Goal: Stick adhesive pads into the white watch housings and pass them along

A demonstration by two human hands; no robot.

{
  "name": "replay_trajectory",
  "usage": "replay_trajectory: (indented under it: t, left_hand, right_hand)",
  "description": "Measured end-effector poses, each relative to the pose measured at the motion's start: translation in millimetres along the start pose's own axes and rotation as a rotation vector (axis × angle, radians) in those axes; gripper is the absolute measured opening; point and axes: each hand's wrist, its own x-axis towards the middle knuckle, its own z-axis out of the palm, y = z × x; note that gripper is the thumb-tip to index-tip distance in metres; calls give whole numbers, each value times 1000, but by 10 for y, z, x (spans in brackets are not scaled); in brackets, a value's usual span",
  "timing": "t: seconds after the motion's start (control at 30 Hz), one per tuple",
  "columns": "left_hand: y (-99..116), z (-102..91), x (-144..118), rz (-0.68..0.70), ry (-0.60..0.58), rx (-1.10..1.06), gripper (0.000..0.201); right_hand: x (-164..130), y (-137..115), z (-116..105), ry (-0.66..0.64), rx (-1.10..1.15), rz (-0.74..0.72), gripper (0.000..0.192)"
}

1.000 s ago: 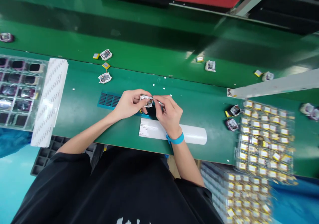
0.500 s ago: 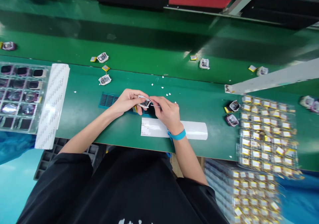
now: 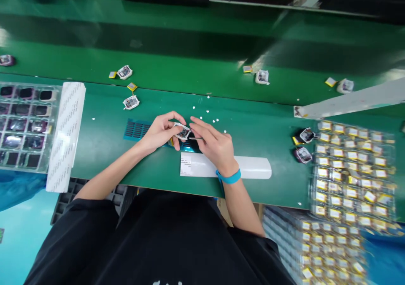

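In the head view my left hand (image 3: 161,133) is closed on a small white smartwatch case (image 3: 182,131) with its inner electronics showing. Part of a yellow-edged battery (image 3: 171,142) peeks out beneath those fingers. My right hand (image 3: 216,145), with a blue band (image 3: 232,177) at the wrist, grips a thin metal tool (image 3: 195,138) that points at the case's right side. Whether the tool's tip touches the case is too small to tell. Below both hands lies a blue slotted sheet (image 3: 135,129), partly covered. A white glossy strip (image 3: 249,167) lies under the right wrist.
Trays of yellow batteries (image 3: 351,171) stand at the right, beside two dark-edged cases (image 3: 303,155). At the left are a tray of watch faces (image 3: 23,126) and a white printed strip (image 3: 65,137). Several open cases with batteries (image 3: 131,102) lie farther back. A white post (image 3: 344,97) slants in from the right.
The camera view has shifted slightly. My right hand's fingers have spread a little from the case, and the metal tool shows more plainly. My left hand still holds the case.
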Motion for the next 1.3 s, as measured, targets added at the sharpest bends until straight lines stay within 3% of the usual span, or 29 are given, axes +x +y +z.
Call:
replay_trajectory:
  t: [0.13, 0.33, 0.53, 0.8, 0.87, 1.0, 1.17, 1.3]
  left_hand:
    - [7, 10, -12, 38, 26, 27, 30]
    - [-61, 82, -40, 97, 63, 135, 33]
    - [-190, 198, -128, 249, 158, 221, 24]
    - [-246, 185, -128, 364, 198, 288, 20]
    - [-236, 184, -129, 386, 200, 279, 20]
    - [-216, 208, -155, 449, 158, 245, 19]
    - [-261, 222, -170, 571, 118, 299, 14]
    - [-260, 224, -123, 644, 138, 402, 17]
  right_hand:
    - [-35, -6, -27, -78, -10, 30, 37]
    - [-64, -23, 3, -85, 11, 44, 42]
    - [-63, -93, 67, 20, -47, 36, 42]
    - [-39, -132, 84, 19, 19, 60, 48]
    - [-9, -148, 59, 47, 126, 101, 42]
    - [69, -160, -48, 91, 480, 353, 24]
    - [142, -190, -89, -7, 825, 576, 32]
    - [188, -209, -21, 0, 1077, 690, 44]
